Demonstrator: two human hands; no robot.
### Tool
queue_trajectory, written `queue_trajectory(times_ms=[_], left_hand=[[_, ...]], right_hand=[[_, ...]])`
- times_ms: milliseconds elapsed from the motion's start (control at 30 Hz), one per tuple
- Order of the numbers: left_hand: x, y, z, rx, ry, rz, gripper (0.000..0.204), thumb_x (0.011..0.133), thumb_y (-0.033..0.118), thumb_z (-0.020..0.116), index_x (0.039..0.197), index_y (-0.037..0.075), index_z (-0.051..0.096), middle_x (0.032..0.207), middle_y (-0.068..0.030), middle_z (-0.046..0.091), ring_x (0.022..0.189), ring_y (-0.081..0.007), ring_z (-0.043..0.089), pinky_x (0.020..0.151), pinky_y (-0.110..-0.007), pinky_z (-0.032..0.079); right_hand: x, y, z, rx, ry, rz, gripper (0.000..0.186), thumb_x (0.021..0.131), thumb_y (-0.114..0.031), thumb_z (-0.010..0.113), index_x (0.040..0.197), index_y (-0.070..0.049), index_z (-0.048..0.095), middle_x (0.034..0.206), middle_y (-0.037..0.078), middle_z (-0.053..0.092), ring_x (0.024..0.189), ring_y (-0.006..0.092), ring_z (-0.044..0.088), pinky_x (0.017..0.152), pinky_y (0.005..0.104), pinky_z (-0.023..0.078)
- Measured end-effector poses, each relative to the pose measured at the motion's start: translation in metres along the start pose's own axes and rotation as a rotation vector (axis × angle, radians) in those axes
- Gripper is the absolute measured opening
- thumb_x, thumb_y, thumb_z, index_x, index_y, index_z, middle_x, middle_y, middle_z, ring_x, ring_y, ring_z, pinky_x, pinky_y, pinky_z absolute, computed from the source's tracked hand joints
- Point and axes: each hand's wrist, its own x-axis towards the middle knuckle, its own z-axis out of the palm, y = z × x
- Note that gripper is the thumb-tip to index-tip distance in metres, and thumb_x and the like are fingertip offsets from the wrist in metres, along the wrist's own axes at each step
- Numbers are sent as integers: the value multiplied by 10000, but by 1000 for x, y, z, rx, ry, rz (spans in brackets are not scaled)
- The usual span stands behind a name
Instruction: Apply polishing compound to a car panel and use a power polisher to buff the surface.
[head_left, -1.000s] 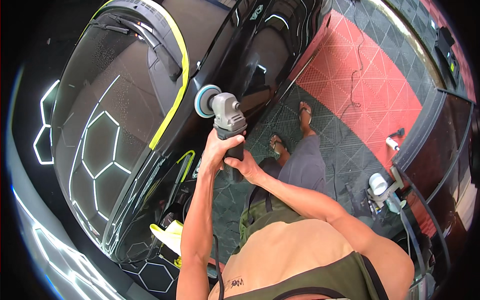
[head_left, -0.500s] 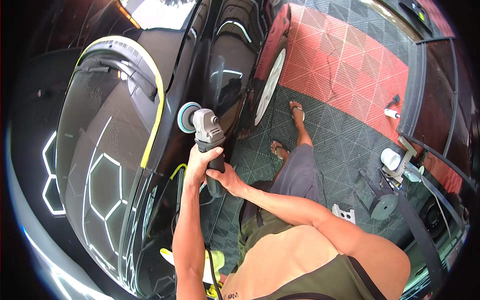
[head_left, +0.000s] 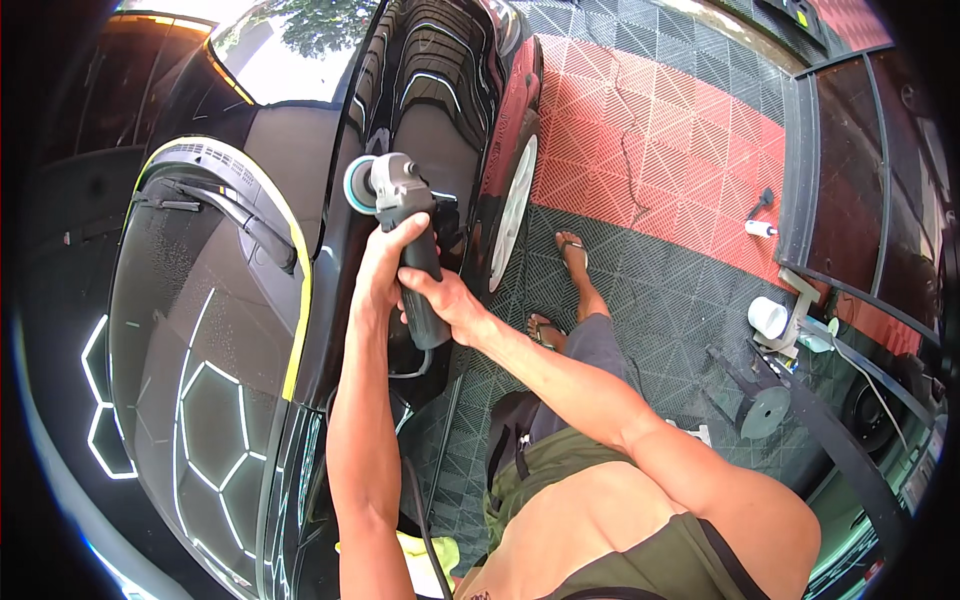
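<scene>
Both my hands are wrapped around a hand-held polisher with a grey metal head, a black body and a round blue-edged pad. My left hand grips it just behind the head, thumb along the top. My right hand holds the rear of the body, near where the cord comes out. The pad faces left, at the glossy black fender beside the hood of a car. Whether it touches the paint I cannot tell. Yellow masking tape runs along the base of the windshield.
The car's front wheel is right of the polisher. Its cord hangs down past a yellow cloth. Red and dark grey grid tiles cover the floor. At right are a white bottle and a white tub.
The polisher has moved forward along the fender, away from the windshield, with both hands still on it. My view has shifted, so the car and floor sit differently in the picture.
</scene>
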Motion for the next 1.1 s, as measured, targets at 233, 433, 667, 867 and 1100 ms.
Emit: queue_trajectory(times_ms=[233, 433, 667, 867, 1100], left_hand=[[11, 20, -9, -35, -26, 16, 515, 818, 400, 779, 1087, 3, 590, 881, -117, 640, 734, -213, 662, 611, -349, 586], [-40, 1, -8, 94, -28, 17, 386, 805, 338, 759, 970, 19, 619, 818, -92, 636, 748, -202, 652, 647, -377, 555], [-128, -100, -59, 57, 69, -146, 470, 752, 252, 816, 1101, 18, 607, 890, -103, 654, 789, -242, 667, 705, -408, 577], [-120, -69, -47, 192, 109, 72, 447, 763, 317, 801, 1089, 61, 633, 878, -46, 639, 754, -174, 625, 699, -355, 529], [-152, -92, -72, 259, 115, -27, 490, 750, 334, 813, 1058, 20, 597, 860, -86, 632, 745, -193, 640, 670, -354, 548]], right_hand=[[15, -21, 9, -53, 8, 43, 548, 821, -509, 757, 1006, -19, 593, 796, 54, 623, 691, 157, 647, 626, 308, 545], [-29, 11, 12, -87, -87, 27, 490, 878, -503, 692, 979, -30, 617, 798, 45, 637, 671, 145, 628, 620, 328, 522], [-92, 138, 3, 35, -192, 204, 488, 891, -459, 718, 1127, -50, 591, 938, 60, 656, 875, 168, 661, 806, 338, 536], [-89, 94, 31, -17, -147, 150, 362, 850, -395, 759, 994, -84, 641, 829, 36, 657, 747, 145, 640, 692, 334, 525], [-102, 141, 38, 145, -224, 243, 402, 859, -340, 761, 1078, -39, 611, 936, 53, 659, 862, 153, 639, 795, 327, 514]])
